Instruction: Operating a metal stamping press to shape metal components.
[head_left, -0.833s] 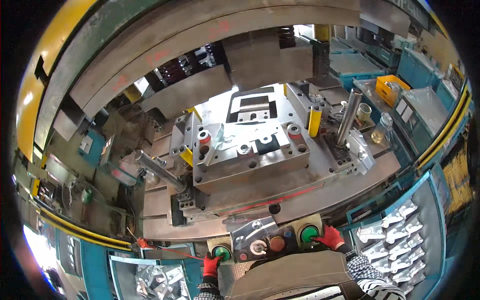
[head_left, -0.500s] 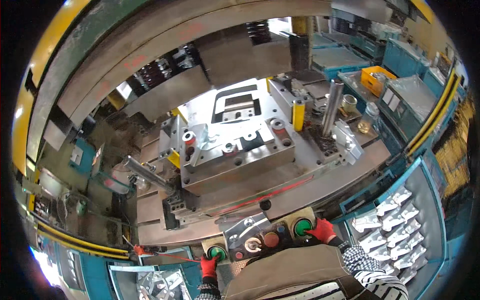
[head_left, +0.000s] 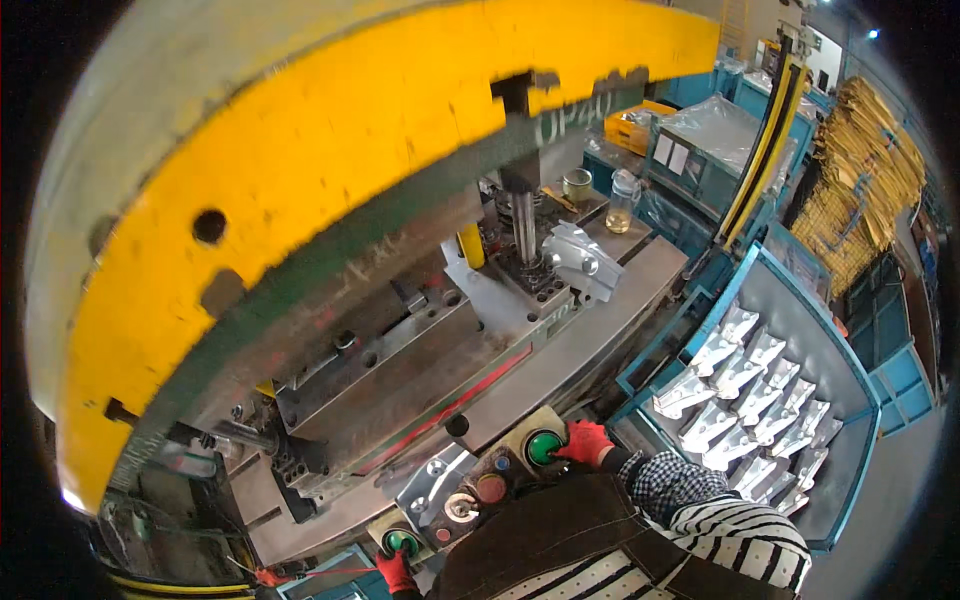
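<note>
My right hand (head_left: 588, 443), in a red glove, lies with its fingers stretched onto a green push button (head_left: 543, 447). At the lower left, the red-gloved fingers of my left hand (head_left: 396, 572) reach onto a second green push button (head_left: 399, 543). Neither hand grips anything. Between the buttons sits a control panel with a red button (head_left: 491, 488) and a pale knob (head_left: 461, 508). A shiny formed metal part (head_left: 430, 485) rests beside these controls. Beyond my hands, the yellow and green upper part (head_left: 330, 120) of a press hangs low over the lower die (head_left: 390, 370), hiding much of it.
On the right, a blue-rimmed bin (head_left: 850, 400) holds several formed metal parts (head_left: 760, 395). Another metal part (head_left: 583, 262) leans by a steel guide post (head_left: 525, 225). A clear jug (head_left: 621, 203) stands on the press bed's far right. Yellow-black posts (head_left: 765, 150) rise nearby.
The press's upper part has come down over the lower die. My view has turned right, so the bin and panel sit further left. Both hands stay on the green buttons.
</note>
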